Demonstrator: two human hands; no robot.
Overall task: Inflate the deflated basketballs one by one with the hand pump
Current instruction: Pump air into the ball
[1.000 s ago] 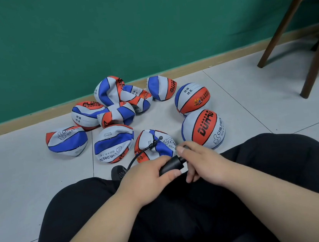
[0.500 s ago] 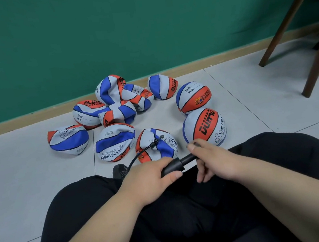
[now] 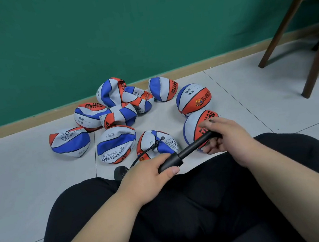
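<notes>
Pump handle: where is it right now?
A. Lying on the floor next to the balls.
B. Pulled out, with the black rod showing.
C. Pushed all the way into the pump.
B: the right hand holds the handle away from the barrel in the left hand, and a long stretch of bare black rod shows between them.
</notes>
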